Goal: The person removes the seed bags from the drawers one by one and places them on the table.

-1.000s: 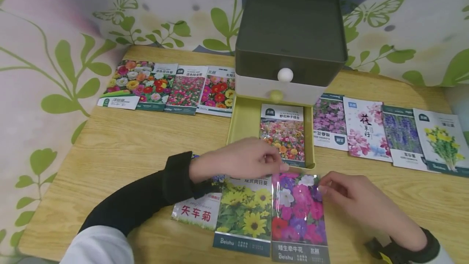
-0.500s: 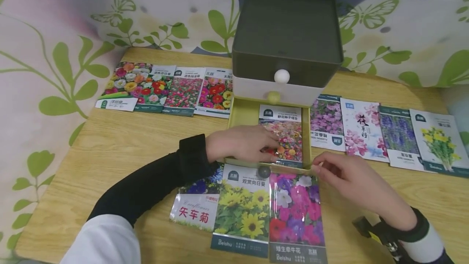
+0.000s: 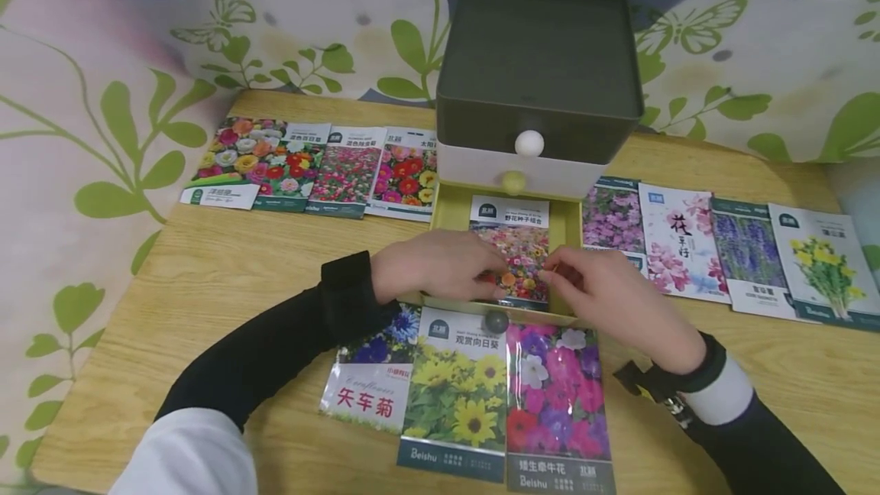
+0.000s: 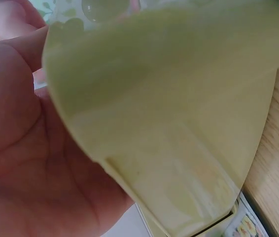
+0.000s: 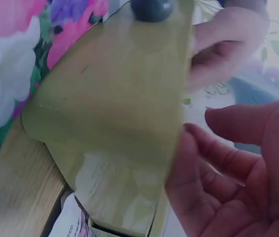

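Observation:
A seed packet (image 3: 516, 239) printed with mixed wildflowers lies face up in the pulled-out yellow-green drawer (image 3: 565, 231). My left hand (image 3: 443, 262) reaches over the drawer's left wall, its fingertips over the packet's lower left part. From the other side my right hand (image 3: 605, 292) comes in over the right wall, with fingertips at the packet's right edge. In the right wrist view the right thumb (image 5: 243, 121) stands apart from the loosely bent fingers. The left palm (image 4: 46, 163) shows beside the drawer wall in the left wrist view, most fingers hidden.
Above the drawer stands the dark-topped drawer box (image 3: 539, 52) with a white knob (image 3: 529, 143). Several seed packets lie in rows left and right of it. A sunflower packet (image 3: 454, 396), a petunia packet (image 3: 558, 403) and a cornflower packet (image 3: 367, 396) lie in front.
My left hand has dropped from the drawer's front into it. The right hand has moved left from the front right corner into the drawer. The wildflower packet has shifted left.

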A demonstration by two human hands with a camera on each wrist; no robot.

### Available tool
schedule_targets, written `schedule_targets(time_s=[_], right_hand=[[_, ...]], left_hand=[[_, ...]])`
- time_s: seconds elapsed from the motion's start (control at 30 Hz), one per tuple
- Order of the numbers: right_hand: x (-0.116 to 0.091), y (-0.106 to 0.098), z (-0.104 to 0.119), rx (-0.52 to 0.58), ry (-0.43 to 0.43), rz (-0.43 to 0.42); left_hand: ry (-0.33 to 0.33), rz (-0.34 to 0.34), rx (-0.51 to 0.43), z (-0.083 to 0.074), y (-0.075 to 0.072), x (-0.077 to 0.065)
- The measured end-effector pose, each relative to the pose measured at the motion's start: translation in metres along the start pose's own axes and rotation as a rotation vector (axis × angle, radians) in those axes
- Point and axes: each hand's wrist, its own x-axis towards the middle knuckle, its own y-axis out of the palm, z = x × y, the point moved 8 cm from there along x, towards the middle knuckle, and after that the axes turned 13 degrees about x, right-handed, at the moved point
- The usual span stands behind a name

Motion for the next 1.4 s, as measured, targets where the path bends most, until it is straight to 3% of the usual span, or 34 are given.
schedule_targets(time_s=[0.2,0.47,0.67,0.87,1.17,1.4], right_hand=[[0.021,0.01,-0.004,-0.105,0.029,-0.002],[0.037,0.018,-0.006,-0.308,0.055,-0.019],[0.045,0.023,-0.008,-0.346,0.099,-0.025],[0.05,0.028,-0.012,-0.33,0.136,-0.027],[0.053,0.025,-0.013,-0.255,0.137,-0.038],[0.05,0.011,-0.02,-0.056,0.133,-0.193]], left_hand=[[-0.027,-0.02,-0.019,0.004,-0.002,-0.001],[-0.291,-0.132,-0.045,0.028,-0.011,-0.003],[-0.367,-0.216,-0.018,0.036,-0.012,0.002],[-0.371,-0.217,0.017,0.038,-0.013,0.008],[-0.387,-0.178,-0.076,0.044,-0.01,0.007],[-0.398,-0.175,-0.112,0.047,-0.01,0.006]])
